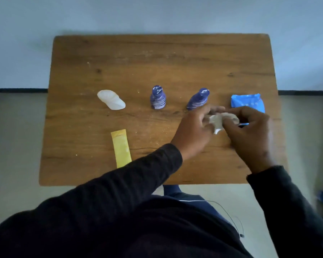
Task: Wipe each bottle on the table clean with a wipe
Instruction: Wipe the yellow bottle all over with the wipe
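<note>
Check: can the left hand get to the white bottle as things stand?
Probably yes, once freed. The left hand and right hand both hold the wipe. The white bottle stands apart on the table; nothing blocks the way.

A single view is provided, taken from a wide-angle camera worn on the person's head. It looks forward and steeply down onto the wooden table (157, 58), which fills the middle of the frame and narrows slightly toward the top. Wall and floor occupy the upper edge and both sides. The person's dark sleeves and torso fill the lower part of the frame, nearest the lens. Straight edges bow near the frame borders.
</note>
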